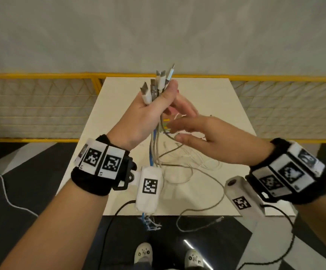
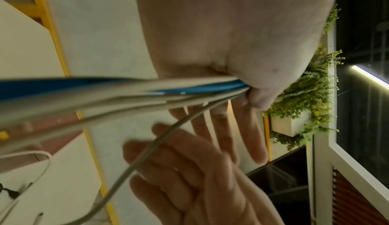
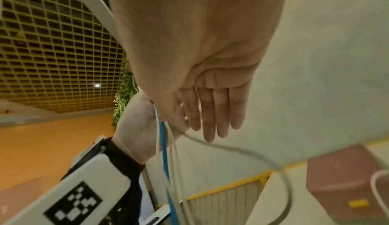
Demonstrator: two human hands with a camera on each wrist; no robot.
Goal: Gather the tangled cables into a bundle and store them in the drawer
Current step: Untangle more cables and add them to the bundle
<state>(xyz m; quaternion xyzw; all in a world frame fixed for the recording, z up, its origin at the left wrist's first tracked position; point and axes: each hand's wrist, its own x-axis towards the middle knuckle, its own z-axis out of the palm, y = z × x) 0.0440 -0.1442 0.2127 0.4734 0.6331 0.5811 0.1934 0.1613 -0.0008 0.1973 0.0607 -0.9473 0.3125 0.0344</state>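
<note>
Left hand [image 1: 150, 112]: raised above desk [image 1: 226, 106], fist clamped round cables [image 1: 155, 152], plugs upward. Right hand [image 1: 203, 137]: fingers straight, spread beside hanging strands; loops overhang desk's near edge.

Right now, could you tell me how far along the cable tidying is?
Partly done: the left hand grips the plug ends together. In hand: the open right hand reaches the hanging cables. Left: loose loops on the table, then bundling and stowing; no drawer is clearly visible.
</note>
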